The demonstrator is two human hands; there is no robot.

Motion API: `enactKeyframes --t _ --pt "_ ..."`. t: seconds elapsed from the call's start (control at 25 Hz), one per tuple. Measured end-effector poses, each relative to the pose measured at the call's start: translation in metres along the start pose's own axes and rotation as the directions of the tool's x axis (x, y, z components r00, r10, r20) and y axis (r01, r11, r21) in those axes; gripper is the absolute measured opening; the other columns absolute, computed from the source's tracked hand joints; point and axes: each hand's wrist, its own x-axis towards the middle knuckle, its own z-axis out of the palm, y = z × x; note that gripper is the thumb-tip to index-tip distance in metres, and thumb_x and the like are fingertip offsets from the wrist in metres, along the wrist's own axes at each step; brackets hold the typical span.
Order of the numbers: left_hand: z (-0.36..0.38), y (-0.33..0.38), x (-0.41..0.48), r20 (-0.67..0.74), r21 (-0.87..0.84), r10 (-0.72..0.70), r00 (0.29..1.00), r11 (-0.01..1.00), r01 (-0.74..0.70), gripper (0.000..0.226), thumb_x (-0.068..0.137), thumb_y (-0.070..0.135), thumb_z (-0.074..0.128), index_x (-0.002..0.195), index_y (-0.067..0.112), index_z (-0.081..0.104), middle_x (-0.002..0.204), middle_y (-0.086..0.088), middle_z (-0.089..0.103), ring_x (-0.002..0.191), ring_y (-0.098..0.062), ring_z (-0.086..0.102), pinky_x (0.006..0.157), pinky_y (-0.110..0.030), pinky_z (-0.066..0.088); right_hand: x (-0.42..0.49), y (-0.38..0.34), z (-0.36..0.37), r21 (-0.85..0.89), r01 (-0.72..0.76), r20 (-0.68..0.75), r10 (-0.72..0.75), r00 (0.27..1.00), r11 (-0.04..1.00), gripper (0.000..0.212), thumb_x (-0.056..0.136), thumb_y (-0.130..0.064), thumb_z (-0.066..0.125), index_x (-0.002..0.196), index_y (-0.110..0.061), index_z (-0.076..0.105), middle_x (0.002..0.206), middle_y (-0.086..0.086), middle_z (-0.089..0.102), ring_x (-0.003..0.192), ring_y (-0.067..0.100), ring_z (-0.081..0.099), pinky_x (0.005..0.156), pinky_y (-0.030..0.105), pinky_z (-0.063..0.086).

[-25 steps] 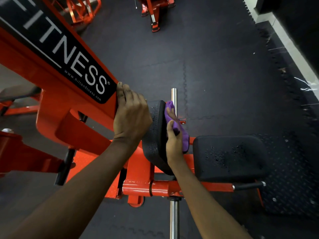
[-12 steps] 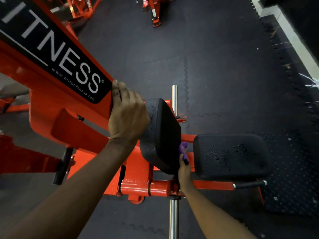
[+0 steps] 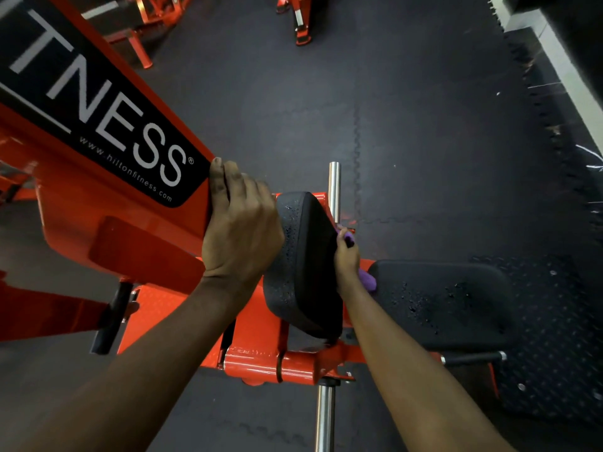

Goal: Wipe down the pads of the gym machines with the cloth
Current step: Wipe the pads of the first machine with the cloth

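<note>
Single head-worn wide view, close above, facing steeply down onto the orange machine (image 3: 137,243).

**Both arms reach forward, hands closed**

The left hand (image 3: 241,230) lies knuckles up, fingers curled over an edge, forearm stretching in from lower left. The right hand (image 3: 347,256) sits lower, fingers closed in a grip, wrist straight, forearm rising from lower right.

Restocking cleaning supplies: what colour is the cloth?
Purple cloth, in the right hand; head view.
</note>
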Motion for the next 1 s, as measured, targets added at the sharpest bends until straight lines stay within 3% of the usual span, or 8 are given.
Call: enactKeyframes --t 0.08,0.2,0.32,0.44,0.48,0.72,0.88,1.0 --pt "-0.002 0.001 0.000 0.016 -0.001 -0.006 1.000 1.000 0.006 0.038 0.100 0.018 0.030 0.113 -0.003 0.058 0.116 -0.031 0.062 0.127 -0.046 0.049 0.120 -0.056 0.024 -0.023 -0.027 0.008 0.105 0.108 0.012 -0.109 0.994 0.989 0.066 0.096 -0.057 0.048 0.140 -0.008 0.054 0.139 0.009 0.060 0.130 0.027 0.055 0.108 0.031 0.041" --pt "-0.004 0.000 0.001 0.037 -0.007 -0.001 0.999 1.000 0.002 0.039 0.096 0.018 0.032 0.114 -0.003 0.059 0.116 -0.030 0.063 0.127 -0.046 0.049 0.119 -0.055 0.026 -0.058 -0.063 0.031 0.226 0.340 -0.017 -0.345 0.938 0.913 0.062 0.092 -0.049 0.056 0.138 -0.007 0.059 0.142 0.008 0.060 0.136 0.022 0.053 0.120 0.044 0.034" --pt "-0.007 -0.002 0.002 0.052 0.006 0.016 0.999 1.000 -0.016 0.039 0.093 0.020 0.034 0.113 -0.002 0.060 0.114 -0.027 0.064 0.127 -0.044 0.050 0.119 -0.054 0.027 -0.113 -0.078 0.033 0.179 0.541 0.108 -0.563 0.819 0.822 0.052 0.102 -0.034 0.050 0.147 -0.008 0.048 0.155 0.003 0.047 0.146 0.017 0.040 0.123 0.043 0.028" --pt "-0.009 -0.002 0.002 0.067 0.010 0.016 0.998 1.000 -0.017 0.040 0.092 0.019 0.033 0.113 -0.002 0.059 0.115 -0.028 0.063 0.127 -0.045 0.049 0.119 -0.054 0.026 -0.157 -0.043 0.015 0.175 0.657 0.179 -0.680 0.711 0.734 0.049 0.105 -0.021 0.047 0.152 -0.010 0.040 0.162 0.005 0.037 0.153 0.023 0.026 0.123 0.058 0.021" --pt "-0.009 -0.002 0.002 0.065 0.006 0.013 0.998 1.000 -0.014 0.039 0.092 0.018 0.033 0.113 -0.002 0.059 0.115 -0.028 0.063 0.127 -0.045 0.049 0.119 -0.054 0.026 -0.165 -0.035 0.011 0.151 0.666 0.182 -0.683 0.708 0.731 0.047 0.105 -0.021 0.046 0.151 -0.012 0.042 0.162 0.006 0.035 0.154 0.024 0.024 0.123 0.059 0.019" --pt "-0.009 -0.001 0.002 0.074 0.018 -0.003 0.997 1.000 0.001 0.040 0.090 0.018 0.034 0.114 -0.003 0.059 0.114 -0.027 0.063 0.128 -0.044 0.049 0.119 -0.054 0.026 -0.096 -0.062 0.031 0.096 0.625 0.063 -0.631 0.773 0.775 0.044 0.103 -0.034 0.045 0.147 -0.031 0.043 0.161 0.001 0.038 0.152 0.016 0.027 0.127 0.050 0.014" --pt "-0.008 -0.002 0.003 0.075 0.004 -0.009 0.997 1.000 0.009 0.038 0.091 0.017 0.035 0.114 -0.003 0.059 0.114 -0.028 0.063 0.129 -0.044 0.048 0.120 -0.054 0.024 -0.025 -0.079 0.028 0.074 0.382 0.086 -0.387 0.918 0.921 0.062 0.093 -0.055 0.048 0.145 -0.022 0.053 0.156 0.001 0.046 0.148 0.016 0.035 0.126 0.037 0.020" --pt "-0.009 -0.001 0.003 0.086 -0.004 -0.022 0.996 1.000 0.023 0.036 0.092 0.016 0.036 0.114 -0.003 0.058 0.115 -0.028 0.063 0.130 -0.044 0.047 0.120 -0.054 0.023 -0.015 -0.048 0.017 0.026 0.350 0.049 -0.351 0.935 0.937 0.068 0.093 -0.057 0.047 0.146 -0.014 0.052 0.151 0.002 0.050 0.142 0.014 0.042 0.121 0.022 0.025"
